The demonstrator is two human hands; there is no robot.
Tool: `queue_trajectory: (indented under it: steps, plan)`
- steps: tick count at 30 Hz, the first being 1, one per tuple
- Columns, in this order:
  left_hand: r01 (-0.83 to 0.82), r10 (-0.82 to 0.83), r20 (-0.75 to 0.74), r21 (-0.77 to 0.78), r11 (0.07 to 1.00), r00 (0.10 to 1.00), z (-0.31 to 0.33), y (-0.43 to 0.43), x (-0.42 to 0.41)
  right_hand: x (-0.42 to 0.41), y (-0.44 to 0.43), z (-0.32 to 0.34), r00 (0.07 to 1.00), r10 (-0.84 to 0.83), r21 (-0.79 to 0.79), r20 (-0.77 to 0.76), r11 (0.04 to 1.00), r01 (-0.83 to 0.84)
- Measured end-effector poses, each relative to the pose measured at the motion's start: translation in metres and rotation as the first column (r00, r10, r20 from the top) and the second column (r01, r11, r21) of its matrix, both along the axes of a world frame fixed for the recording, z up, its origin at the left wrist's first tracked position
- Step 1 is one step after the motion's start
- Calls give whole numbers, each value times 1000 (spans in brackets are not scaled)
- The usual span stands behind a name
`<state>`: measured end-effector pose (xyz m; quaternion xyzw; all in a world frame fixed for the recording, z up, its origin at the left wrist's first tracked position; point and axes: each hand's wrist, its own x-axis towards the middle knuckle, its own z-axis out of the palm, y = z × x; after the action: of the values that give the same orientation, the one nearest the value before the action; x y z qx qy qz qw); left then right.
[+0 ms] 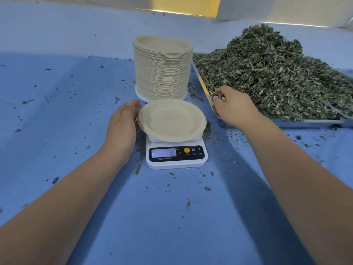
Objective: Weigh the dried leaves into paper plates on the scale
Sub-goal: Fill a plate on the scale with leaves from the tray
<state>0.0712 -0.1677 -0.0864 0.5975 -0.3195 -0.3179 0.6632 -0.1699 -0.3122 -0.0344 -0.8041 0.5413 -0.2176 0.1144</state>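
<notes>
Paper plate (172, 119) sits empty on the scale (175, 163). Left hand (122, 125) rests straight-fingered against its rim, probably to keep it centred. Right hand (231, 109) is curled round a pinch of dried leaves (267, 73) at the tray (305, 123) corner nearest the scale, so it's a short carry.

Creased blue cloth (57, 131) as the work surface, yellow panel (183, 4) and white slab (286, 10) along its far edge.
</notes>
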Motion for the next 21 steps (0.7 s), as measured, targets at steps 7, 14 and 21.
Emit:
queue_trajectory:
  steps: [7,14,21]
  plan:
    - [6,-6,-26,-7,1000,1000,0,0,1,6,-61,-8,925,-137,27,-355,987,156]
    - [-6,7,-22,17,1000,1000,-1,-2,2,18,-63,-4,813,-109,163,-572,956,243]
    - [-40,40,0,38,998,999,1,-3,3,17,-48,11,820,-41,195,-571,963,185]
